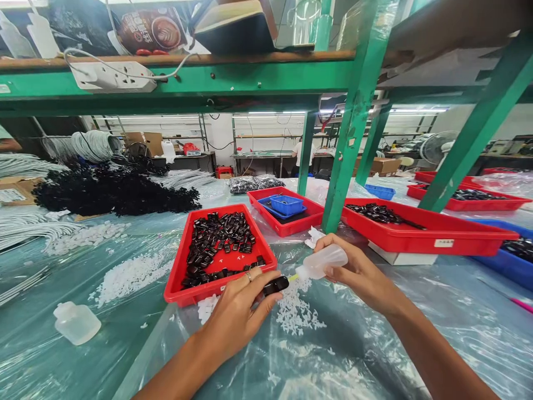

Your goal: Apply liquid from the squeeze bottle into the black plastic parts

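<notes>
Between the thumb and fingers of my left hand (pixel 239 308) is a small glossy black plastic part (pixel 275 285). My right hand (pixel 358 269) grips a translucent squeeze bottle (pixel 322 262), tilted so that its thin yellowish nozzle (pixel 293 277) points left and meets or nearly meets the black part. Below the bottle, a loose pile of small white plastic pieces (pixel 297 311) lies on the plastic-covered table. Just beyond my left hand stands a red tray (pixel 179 278) holding many similar black parts (pixel 220 239).
A second squat bottle (pixel 77 323) and white piles (pixel 129 278) lie to the left. Behind are a red tray with blue baskets (pixel 287 205) and a dark bundle (pixel 112 189). A green post (pixel 347 128) rises beside another red tray (pixel 425 233). A shelf (pixel 208 78) crosses overhead.
</notes>
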A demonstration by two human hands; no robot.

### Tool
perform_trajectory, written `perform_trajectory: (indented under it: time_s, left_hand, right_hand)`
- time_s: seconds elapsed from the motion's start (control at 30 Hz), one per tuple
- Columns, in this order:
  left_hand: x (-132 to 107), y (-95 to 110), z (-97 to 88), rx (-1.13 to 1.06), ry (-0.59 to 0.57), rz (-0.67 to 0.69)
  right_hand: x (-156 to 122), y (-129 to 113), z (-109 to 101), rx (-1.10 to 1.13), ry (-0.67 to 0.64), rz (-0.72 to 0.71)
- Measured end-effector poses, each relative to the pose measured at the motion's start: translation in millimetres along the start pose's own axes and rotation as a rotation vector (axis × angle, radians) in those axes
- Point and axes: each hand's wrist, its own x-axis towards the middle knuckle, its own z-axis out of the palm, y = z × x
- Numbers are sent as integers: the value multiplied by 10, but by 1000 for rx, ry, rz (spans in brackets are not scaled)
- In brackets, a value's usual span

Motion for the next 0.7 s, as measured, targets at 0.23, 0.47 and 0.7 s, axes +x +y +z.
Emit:
perform_trajectory:
  time_s: [0.23, 0.47, 0.7]
  left_hand:
    - [-20, 14, -50, 23, -76, -101]
    - [-12, 57, -56, -88, -116, -162]
    - [-16, 51, -56, -35, -132, -139]
  right_hand:
    - [-10, -41, -14, -15, -17, -1]
    - [-14, -60, -22, -27, -21, 0]
    - [-8, -66, -28, -31, -19, 4]
